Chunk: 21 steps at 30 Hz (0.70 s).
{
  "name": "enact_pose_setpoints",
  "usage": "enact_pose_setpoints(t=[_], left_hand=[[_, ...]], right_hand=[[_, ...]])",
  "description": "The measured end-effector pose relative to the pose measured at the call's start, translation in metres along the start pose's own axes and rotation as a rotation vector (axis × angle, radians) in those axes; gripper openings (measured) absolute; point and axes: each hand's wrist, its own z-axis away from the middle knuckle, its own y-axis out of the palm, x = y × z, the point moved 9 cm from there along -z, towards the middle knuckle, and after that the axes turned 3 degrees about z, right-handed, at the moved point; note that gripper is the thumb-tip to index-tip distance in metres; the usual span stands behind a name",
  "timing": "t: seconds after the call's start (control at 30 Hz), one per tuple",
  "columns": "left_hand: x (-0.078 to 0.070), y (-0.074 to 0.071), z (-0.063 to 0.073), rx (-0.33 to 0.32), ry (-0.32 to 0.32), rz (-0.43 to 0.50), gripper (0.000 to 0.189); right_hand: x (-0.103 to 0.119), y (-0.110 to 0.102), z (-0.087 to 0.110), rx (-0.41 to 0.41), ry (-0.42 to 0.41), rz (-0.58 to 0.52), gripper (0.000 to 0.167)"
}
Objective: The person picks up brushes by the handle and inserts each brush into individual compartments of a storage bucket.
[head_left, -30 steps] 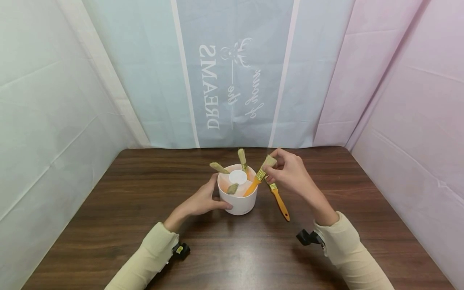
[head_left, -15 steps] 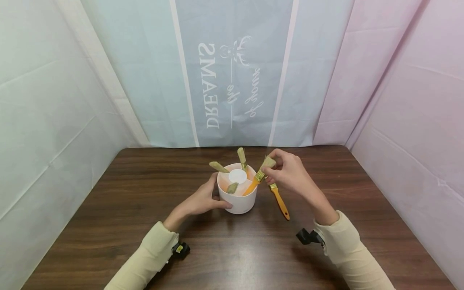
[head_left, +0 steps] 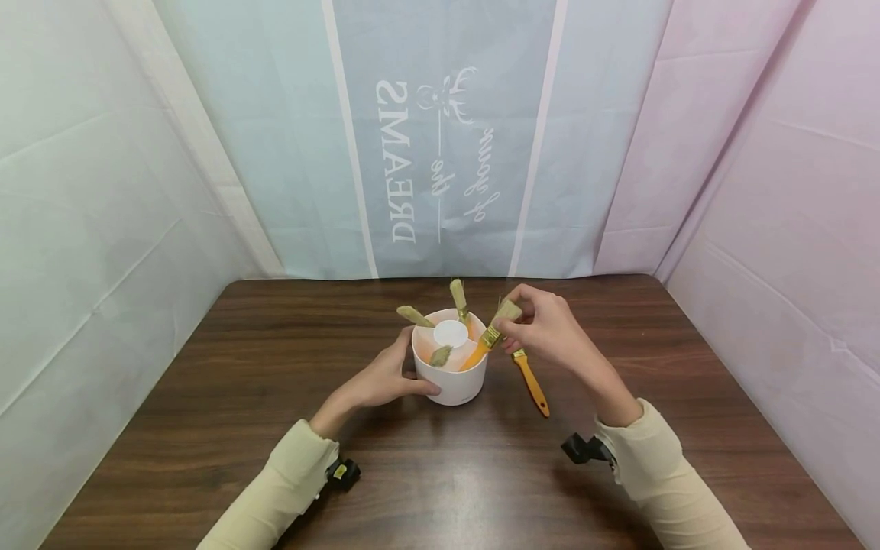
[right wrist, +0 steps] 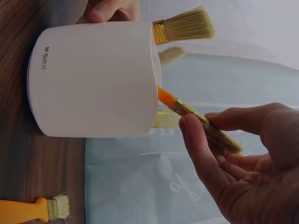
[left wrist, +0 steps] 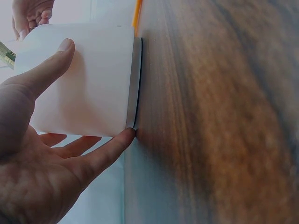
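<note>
A white round desk organizer (head_left: 450, 387) with divided compartments stands upright on the table. My left hand (head_left: 381, 378) holds it from the left, thumb on the near side and fingers round the far side. My right hand (head_left: 553, 328) pinches a paintbrush (right wrist: 184, 109) near its metal band and bristles, between thumb and fingers. That brush leans over the rim, its orange handle inside the organizer's right compartment. Bristles of other paintbrushes stick up at the left (head_left: 415, 316), the back (head_left: 458, 296) and the front (head_left: 441, 356); their handles are mostly hidden.
Another orange-handled paintbrush (head_left: 532, 388) lies on the dark wooden table (head_left: 440, 481), right of the organizer and partly below my right hand. Behind the table's far edge hangs a blue-grey cloth (head_left: 440, 252) with white lettering. Pale cloth walls (head_left: 777, 252) enclose both sides.
The pinched paintbrush and my right hand have shifted very slightly left and down. My left hand's hold on the organizer looks the same.
</note>
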Motion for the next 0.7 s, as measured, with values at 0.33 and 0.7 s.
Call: enact_pose_setpoints(t=[0.33,0.7], left_hand=[[-0.0007,-0.0002,-0.0003,-0.002,-0.003,-0.011,0.113],[-0.0011,0.0,-0.0004,0.002,0.001,-0.001,0.112]], right_hand=[[0.0001,0.0019,0.0,0.012,0.012,0.012,0.021],[0.002,0.0049,0.0003,0.029,0.007,0.025,0.02]])
